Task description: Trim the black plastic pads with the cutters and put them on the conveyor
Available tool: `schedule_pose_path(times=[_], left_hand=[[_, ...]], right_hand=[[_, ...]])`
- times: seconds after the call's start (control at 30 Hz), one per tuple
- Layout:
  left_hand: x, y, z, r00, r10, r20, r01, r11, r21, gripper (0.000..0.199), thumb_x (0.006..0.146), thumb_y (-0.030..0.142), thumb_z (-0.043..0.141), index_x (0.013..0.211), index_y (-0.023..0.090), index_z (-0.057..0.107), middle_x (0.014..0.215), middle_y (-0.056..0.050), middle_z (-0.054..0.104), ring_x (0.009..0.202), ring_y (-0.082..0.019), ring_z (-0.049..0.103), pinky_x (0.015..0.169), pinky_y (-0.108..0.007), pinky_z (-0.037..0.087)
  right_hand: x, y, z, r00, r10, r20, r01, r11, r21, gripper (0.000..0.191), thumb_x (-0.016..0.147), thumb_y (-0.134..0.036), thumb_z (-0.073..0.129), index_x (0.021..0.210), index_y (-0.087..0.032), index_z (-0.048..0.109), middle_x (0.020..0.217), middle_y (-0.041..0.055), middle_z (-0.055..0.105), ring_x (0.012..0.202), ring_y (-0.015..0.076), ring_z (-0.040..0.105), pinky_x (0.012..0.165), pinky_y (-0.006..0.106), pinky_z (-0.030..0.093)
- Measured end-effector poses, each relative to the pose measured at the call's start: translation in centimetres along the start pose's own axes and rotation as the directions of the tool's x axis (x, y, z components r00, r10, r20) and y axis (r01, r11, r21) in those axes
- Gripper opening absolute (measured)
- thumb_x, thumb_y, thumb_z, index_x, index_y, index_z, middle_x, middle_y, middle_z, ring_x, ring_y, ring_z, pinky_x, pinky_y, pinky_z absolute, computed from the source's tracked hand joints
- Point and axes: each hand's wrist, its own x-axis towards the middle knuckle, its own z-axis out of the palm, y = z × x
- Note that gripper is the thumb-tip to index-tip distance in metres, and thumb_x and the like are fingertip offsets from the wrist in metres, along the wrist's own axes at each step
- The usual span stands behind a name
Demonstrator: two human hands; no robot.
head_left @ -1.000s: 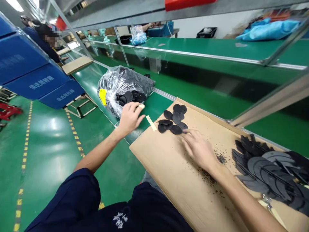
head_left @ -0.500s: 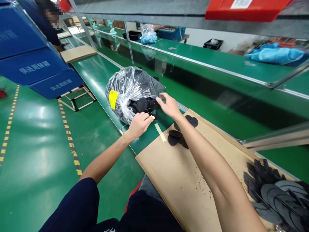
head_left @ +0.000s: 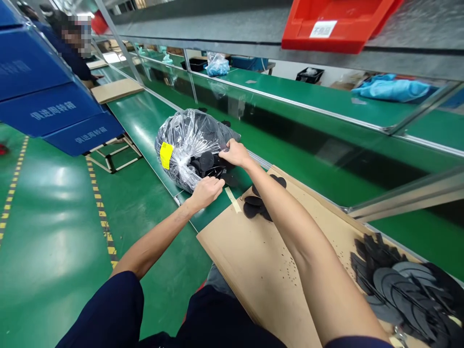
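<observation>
A clear plastic bag with a yellow label lies on the green bench, filled with black discs. Several black discs show at its near, open side. My right hand pinches the bag's right edge between thumb and fingers. At the bag's lower front, my left hand is closed, fingers pressed together. What it grips is hidden. One dark disc lies on the bench just beyond its fingertips. More black discs lie on the cardboard, partly behind my right forearm.
A cardboard sheet covers the near bench, with a pile of dark round pieces at right. Tape sits by its corner. Blue crates stand left, a red bin overhead. A person is at far left.
The view has shifted slightly, showing more of the red bin. Both hands stay at the bag. A yellowish spot seen at my left fingertips is no longer visible.
</observation>
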Motion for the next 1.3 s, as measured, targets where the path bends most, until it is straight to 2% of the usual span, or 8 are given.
schedule_pose_path(times=[0.33,0.63,0.77,0.83,0.93,1.0,1.13,1.3], left_hand=[[1.4,2.6,0.3,0.984,0.177,0.014,-0.176,0.984,-0.026,0.027,0.101,0.015,0.043,0.079,0.019,0.056,0.064,-0.002,0.055,0.066,-0.018,0.053,0.065,-0.031,0.035],[2.9,5.9,1.1,0.942,0.330,0.063,-0.313,0.930,-0.190,0.027,0.103,0.009,0.039,0.089,0.019,0.060,0.068,-0.002,0.058,0.072,-0.016,0.057,0.068,-0.030,0.036],[3.2,6.7,1.2,0.913,0.407,0.023,-0.392,0.892,-0.226,0.028,0.103,0.007,0.037,0.091,0.019,0.060,0.069,-0.002,0.059,0.072,-0.015,0.057,0.064,-0.030,0.034],[2.9,6.4,1.2,0.908,0.420,0.006,-0.409,0.887,-0.213,0.029,0.104,0.007,0.037,0.089,0.018,0.058,0.068,-0.002,0.058,0.070,-0.015,0.057,0.062,-0.030,0.033],[2.3,5.8,1.1,0.908,0.418,0.022,-0.407,0.894,-0.189,0.029,0.103,0.006,0.036,0.086,0.018,0.056,0.067,-0.002,0.057,0.069,-0.015,0.056,0.062,-0.031,0.033],[2.0,5.5,1.0,0.909,0.416,0.014,-0.408,0.898,-0.165,0.029,0.103,0.006,0.036,0.085,0.018,0.056,0.068,-0.002,0.058,0.069,-0.015,0.056,0.063,-0.031,0.034],[1.3,5.7,0.6,0.913,0.409,0.001,-0.405,0.904,-0.137,0.025,0.104,0.009,0.038,0.091,0.018,0.057,0.068,-0.002,0.059,0.070,-0.015,0.058,0.065,-0.030,0.037],[-0.3,6.2,0.3,0.938,0.346,0.011,-0.340,0.927,-0.158,0.019,0.102,0.008,0.042,0.099,0.018,0.058,0.075,-0.003,0.063,0.074,-0.016,0.061,0.067,-0.030,0.040]], right_hand=[[-2.9,2.4,-0.2,0.994,-0.104,-0.041,0.103,0.994,-0.033,0.024,0.091,-0.018,0.048,0.114,-0.015,0.055,0.118,0.0192,0.071,0.109,0.0327,0.067,0.091,0.041,0.050],[-5.8,6.7,-0.3,0.985,-0.170,-0.019,0.169,0.985,-0.039,0.024,0.087,-0.020,0.044,0.110,-0.019,0.051,0.111,0.0148,0.069,0.099,0.0327,0.065,0.086,0.044,0.049],[-7.1,8.3,-0.6,0.976,-0.216,-0.021,0.215,0.976,-0.013,0.027,0.084,-0.022,0.045,0.111,-0.020,0.051,0.110,0.0124,0.067,0.096,0.0305,0.063,0.083,0.044,0.049],[-7.7,8.0,-0.9,0.972,-0.230,-0.047,0.229,0.973,-0.032,0.035,0.083,-0.021,0.048,0.117,-0.019,0.052,0.116,0.0136,0.064,0.100,0.0300,0.062,0.085,0.043,0.049],[-8.3,6.2,-1.6,0.939,-0.322,-0.121,0.311,0.945,-0.102,0.046,0.085,-0.025,0.051,0.130,-0.018,0.050,0.127,0.0148,0.059,0.111,0.0301,0.057,0.091,0.042,0.048],[-8.2,4.7,-2.1,0.926,-0.358,-0.118,0.334,0.925,-0.180,0.041,0.093,-0.028,0.046,0.132,-0.018,0.052,0.126,0.0147,0.060,0.110,0.0299,0.057,0.088,0.040,0.047],[-6.8,2.5,-2.5,0.955,-0.290,-0.058,0.259,0.916,-0.306,0.035,0.102,-0.023,0.029,0.119,-0.018,0.059,0.120,0.0145,0.063,0.100,0.0295,0.061,0.076,0.037,0.043],[-4.4,1.6,-2.5,0.969,-0.238,-0.060,0.211,0.932,-0.293,0.035,0.101,-0.016,0.029,0.121,-0.021,0.057,0.121,0.0117,0.064,0.096,0.0293,0.064,0.073,0.035,0.041]])
